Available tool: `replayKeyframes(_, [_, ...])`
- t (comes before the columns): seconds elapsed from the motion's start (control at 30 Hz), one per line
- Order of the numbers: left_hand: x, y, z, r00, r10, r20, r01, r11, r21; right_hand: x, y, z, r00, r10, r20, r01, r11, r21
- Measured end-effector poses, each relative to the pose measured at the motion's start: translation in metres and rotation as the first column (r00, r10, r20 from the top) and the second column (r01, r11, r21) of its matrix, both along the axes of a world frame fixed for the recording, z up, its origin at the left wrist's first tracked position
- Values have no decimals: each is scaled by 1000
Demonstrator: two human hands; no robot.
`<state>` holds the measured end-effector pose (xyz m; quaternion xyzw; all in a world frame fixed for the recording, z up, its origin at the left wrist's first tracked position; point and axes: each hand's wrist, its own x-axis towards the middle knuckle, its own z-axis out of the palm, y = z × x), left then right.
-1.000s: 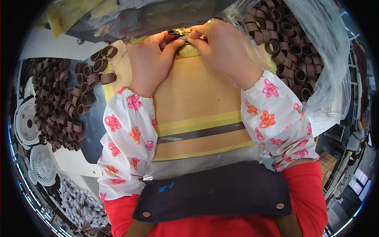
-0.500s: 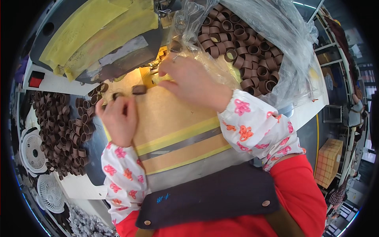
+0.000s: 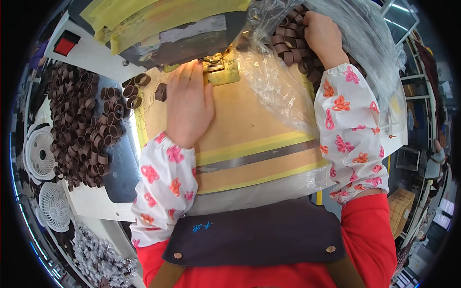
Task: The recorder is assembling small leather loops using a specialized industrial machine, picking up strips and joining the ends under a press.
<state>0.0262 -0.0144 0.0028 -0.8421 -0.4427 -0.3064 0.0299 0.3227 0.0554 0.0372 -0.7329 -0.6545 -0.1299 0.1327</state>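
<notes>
Your left hand [image 3: 188, 108] lies flat and open, palm down, on the tan work board [image 3: 249, 129] at about 11 o'clock from the picture's middle, its fingertips reaching up to the metal presser foot [image 3: 217, 65] of the sewing machine [image 3: 158, 33], which fills the 12 o'clock edge. It grips nothing. Just to its left, at about 10 o'clock, a few loose brown loops [image 3: 134, 91] sit at the board's edge, one of them just beside your index finger. Your right hand [image 3: 322, 30] is up at 1 o'clock, reaching into the clear plastic bag [image 3: 283, 91] that holds a heap of brown loops [image 3: 290, 41]; its fingers are curled down among them, but you cannot tell from here whether they have closed on one. The bag's loose film spills down over the board's right part toward 3 o'clock. Across the board near its lower edge run yellow stripes with a grey band [image 3: 259, 156] between them. At 9 o'clock, on the white counter [image 3: 96, 201], a dark tray [image 3: 117, 168] carries a big pile of finished loops [image 3: 77, 129], well apart from both hands. Two white fan grilles [image 3: 41, 153] show at the far left rim. Both forearms wear white sleeve covers [image 3: 343, 125] printed with pink and orange shapes.
</notes>
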Motion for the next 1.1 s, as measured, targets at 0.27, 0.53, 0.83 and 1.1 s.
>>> replayKeyframes(0.27, [-7, 21, -19, 978, 182, 101, -170, 979, -115, -93, -44, -14, 421, 396, -816, -465, 867, 181])
replayKeyframes(0.53, [-21, 15, -13, 825, 66, 561, 342, 732, -590, -131, -52, -49, 221, 272, -937, -448, 882, 150])
replayKeyframes(0.83, [-18, 20, -13, 807, -16, 590, 371, 792, -486, -136, -60, -40, 157, 235, -959, -373, 913, 163])
replayKeyframes(1.1, [-13, 15, -8, 786, 134, 603, 380, 665, -643, -126, -59, -43, 274, 223, -936, -515, 856, 53])
